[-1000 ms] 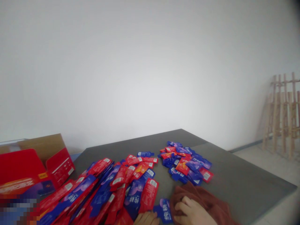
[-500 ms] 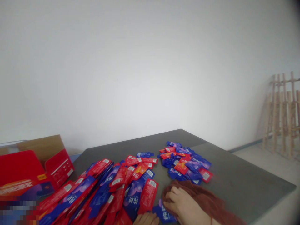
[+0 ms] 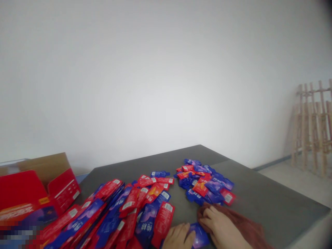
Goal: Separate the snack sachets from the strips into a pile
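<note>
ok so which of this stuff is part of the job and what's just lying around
Part of the job:
- left hand, beside the blue sachet
- right hand, on the brown cloth
- two sachet piles

Probably just lying about:
- red cardboard box
- wooden frame

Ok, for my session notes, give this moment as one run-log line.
left hand: at blue sachet | right hand: on rust-brown cloth | nearby: sachet pile, grey table
</note>
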